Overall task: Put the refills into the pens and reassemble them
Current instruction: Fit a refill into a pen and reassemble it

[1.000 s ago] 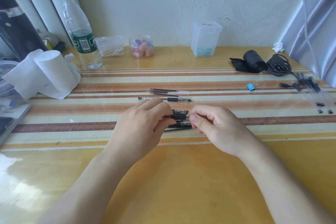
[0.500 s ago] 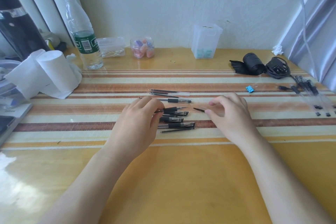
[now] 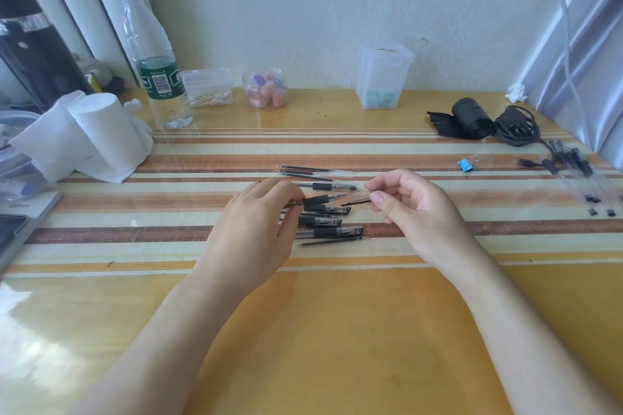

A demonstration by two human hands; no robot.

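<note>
1. The yellow table (image 3: 303, 330) shows bare wood nearest the person. Both forearms reach across it towards the pile of pens (image 3: 323, 222) on the striped mat.
2. A loose black refill (image 3: 330, 241) lies just on the near side of the pile, parallel to the pens.
3. The left hand (image 3: 256, 229) covers the left end of the pile. Its fingers are curled round one pen (image 3: 317, 202) at the black grip sleeve, and the tip points right.
4. The right hand (image 3: 421, 212) is raised to the right of the pile. Thumb and forefinger pinch a clear cap (image 3: 359, 201) with a black clip. The cap is just beside the held pen's tip; whether they touch cannot be told.
5. Just beyond the pile lies a capped pen (image 3: 325, 186), and beyond that a few thin refills (image 3: 310, 171), all lying left to right.
6. Further right of the pile is a blue binder clip (image 3: 466, 165). Well apart at the table's right edge lie more clear pen barrels (image 3: 586, 178).
7. Far behind the pile, by the wall, stand a jar (image 3: 266, 88) and a clear box (image 3: 384, 77). A water bottle (image 3: 158, 77) and a tissue roll (image 3: 101, 131) are far to the pile's left, and a black roll (image 3: 470, 118) far to its right.
</note>
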